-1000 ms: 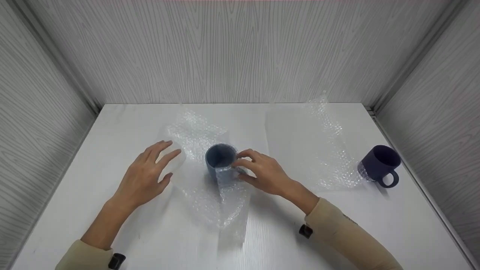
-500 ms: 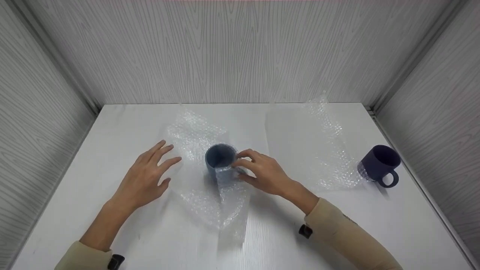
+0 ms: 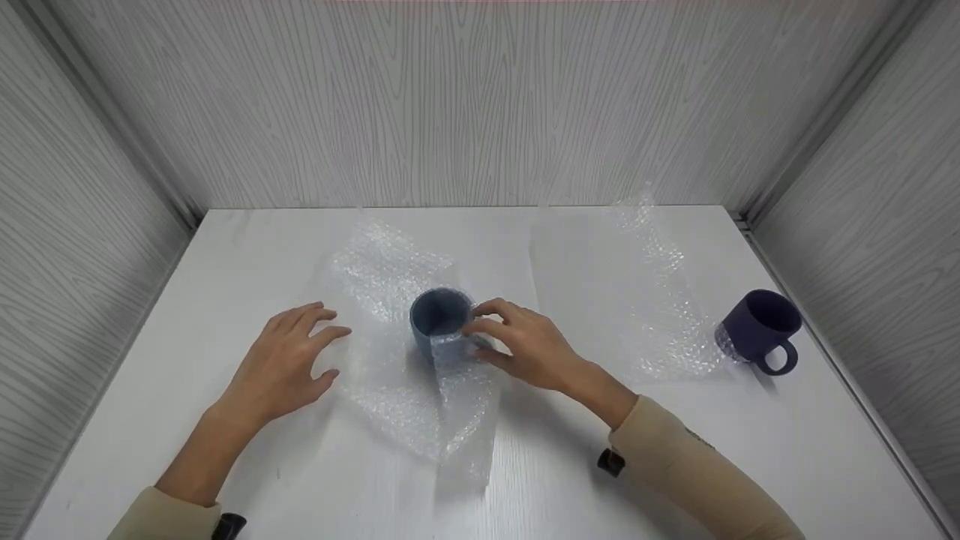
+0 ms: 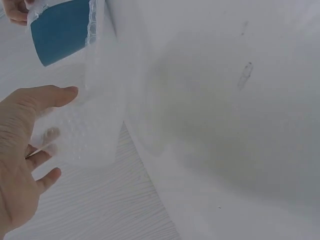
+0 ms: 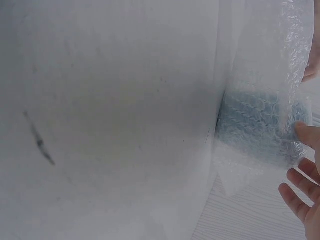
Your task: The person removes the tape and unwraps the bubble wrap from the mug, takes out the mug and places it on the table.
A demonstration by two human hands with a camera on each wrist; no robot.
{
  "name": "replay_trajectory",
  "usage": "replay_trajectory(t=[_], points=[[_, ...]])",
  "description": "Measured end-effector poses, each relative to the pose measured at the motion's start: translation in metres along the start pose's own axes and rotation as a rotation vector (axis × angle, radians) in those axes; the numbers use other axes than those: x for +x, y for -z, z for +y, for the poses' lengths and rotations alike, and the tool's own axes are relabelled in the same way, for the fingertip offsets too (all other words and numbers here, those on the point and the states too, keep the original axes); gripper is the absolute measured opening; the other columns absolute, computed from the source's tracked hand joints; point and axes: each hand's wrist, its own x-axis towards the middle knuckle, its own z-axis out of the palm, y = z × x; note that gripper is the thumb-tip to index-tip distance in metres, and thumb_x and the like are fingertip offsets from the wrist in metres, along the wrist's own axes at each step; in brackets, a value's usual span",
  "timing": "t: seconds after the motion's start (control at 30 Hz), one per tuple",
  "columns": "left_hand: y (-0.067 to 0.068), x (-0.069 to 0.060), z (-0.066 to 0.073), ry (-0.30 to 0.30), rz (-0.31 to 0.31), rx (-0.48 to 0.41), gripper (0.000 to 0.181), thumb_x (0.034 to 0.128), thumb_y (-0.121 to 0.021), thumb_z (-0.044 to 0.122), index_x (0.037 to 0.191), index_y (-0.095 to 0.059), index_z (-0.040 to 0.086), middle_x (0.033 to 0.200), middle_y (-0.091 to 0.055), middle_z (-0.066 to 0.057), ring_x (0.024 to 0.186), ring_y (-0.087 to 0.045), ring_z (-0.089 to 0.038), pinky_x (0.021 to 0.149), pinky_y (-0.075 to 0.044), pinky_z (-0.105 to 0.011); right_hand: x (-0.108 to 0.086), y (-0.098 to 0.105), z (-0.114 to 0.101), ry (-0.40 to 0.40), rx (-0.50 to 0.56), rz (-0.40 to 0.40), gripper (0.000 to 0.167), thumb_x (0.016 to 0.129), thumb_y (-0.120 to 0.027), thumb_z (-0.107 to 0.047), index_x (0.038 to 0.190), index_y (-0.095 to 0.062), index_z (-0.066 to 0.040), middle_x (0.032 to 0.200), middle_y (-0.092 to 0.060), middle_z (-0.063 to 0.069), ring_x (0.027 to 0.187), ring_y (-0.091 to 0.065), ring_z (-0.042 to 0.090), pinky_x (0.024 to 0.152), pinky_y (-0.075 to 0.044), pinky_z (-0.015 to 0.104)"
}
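A blue cup [image 3: 422,339] stands upright on a sheet of bubble wrap [image 3: 386,281], which is folded around its right and near sides. My right hand [image 3: 529,345] holds the wrap against the cup at the rim, thumb on the near side. In the right wrist view the cup's blue shows through the wrapped bubbles [image 5: 250,122]. To the left, my left hand [image 3: 281,367] has its fingers spread, apart from the cup. The left wrist view has its thumb [image 4: 62,96] in front of the wrap's loose part and some fingers behind it, not pinched together.
A second bubble wrap sheet [image 3: 660,315] lies flat at the right of the white table [image 3: 360,495]. On its right edge a dark navy mug [image 3: 757,322] sits tilted, handle toward the front. Grey wood-grain panels [image 3: 465,105] close off the back and sides.
My left hand has drawn back slightly toward me and to the left, away from the cup. The right hand, the cup and the navy mug have stayed in place.
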Motion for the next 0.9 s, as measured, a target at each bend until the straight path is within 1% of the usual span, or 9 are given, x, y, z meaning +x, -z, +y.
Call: replay_trajectory(t=[0.13, 0.27, 0.43, 0.57, 0.67, 0.9], points=[[-0.002, -0.003, 0.000, 0.009, -0.018, -0.003, 0.053, 0.0689, -0.096, 0.009, 0.118, -0.075, 0.006, 0.125, -0.070, -0.019, 0.126, -0.063, -0.041, 0.111, -0.051, -0.057, 0.000, 0.000, 0.000, 0.006, -0.003, 0.003, 0.029, 0.095, -0.080, -0.027, 0.123, -0.071, -0.024, 0.129, -0.067, 0.003, 0.100, -0.073, 0.020, 0.077, -0.062, 0.033], [-0.004, -0.006, 0.001, 0.033, -0.069, -0.004, 0.051, 0.0703, -0.096, 0.014, 0.116, -0.075, 0.006, 0.124, -0.070, -0.018, 0.124, -0.064, -0.040, 0.109, -0.051, -0.058, -0.001, -0.001, 0.001, 0.010, -0.013, 0.003, 0.029, 0.095, -0.080, -0.026, 0.123, -0.071, -0.024, 0.130, -0.067, 0.003, 0.100, -0.073, 0.019, 0.077, -0.063, 0.033], [-0.006, -0.010, 0.002, 0.078, -0.127, -0.029, 0.046, 0.0740, -0.094, 0.028, 0.111, -0.076, 0.007, 0.121, -0.072, -0.018, 0.121, -0.065, -0.040, 0.108, -0.051, -0.059, -0.001, 0.000, 0.001, 0.012, -0.013, 0.003, 0.029, 0.096, -0.079, -0.028, 0.124, -0.071, -0.024, 0.130, -0.067, 0.003, 0.101, -0.073, 0.019, 0.077, -0.063, 0.033], [-0.010, -0.012, 0.002, 0.119, -0.175, -0.038, 0.049, 0.0752, -0.094, 0.036, 0.111, -0.077, 0.006, 0.121, -0.072, -0.018, 0.120, -0.065, -0.042, 0.106, -0.051, -0.062, -0.002, 0.000, 0.001, 0.007, -0.007, -0.001, 0.029, 0.096, -0.079, -0.028, 0.124, -0.070, -0.025, 0.130, -0.067, 0.003, 0.101, -0.073, 0.019, 0.077, -0.062, 0.034], [-0.013, -0.015, -0.001, 0.146, -0.217, -0.029, 0.051, 0.0751, -0.093, 0.040, 0.110, -0.076, 0.007, 0.120, -0.071, -0.018, 0.118, -0.065, -0.043, 0.104, -0.052, -0.062, -0.002, 0.000, 0.001, 0.004, -0.007, -0.002, 0.029, 0.096, -0.079, -0.027, 0.124, -0.071, -0.024, 0.130, -0.067, 0.003, 0.100, -0.073, 0.019, 0.077, -0.062, 0.033], [-0.019, -0.018, -0.007, 0.185, -0.292, -0.018, 0.056, 0.0747, -0.092, 0.047, 0.111, -0.076, 0.007, 0.118, -0.070, -0.018, 0.113, -0.065, -0.041, 0.100, -0.053, -0.063, -0.002, 0.001, 0.000, -0.002, -0.004, -0.005, 0.029, 0.096, -0.080, -0.027, 0.123, -0.071, -0.023, 0.130, -0.068, 0.004, 0.100, -0.073, 0.020, 0.078, -0.062, 0.033]])
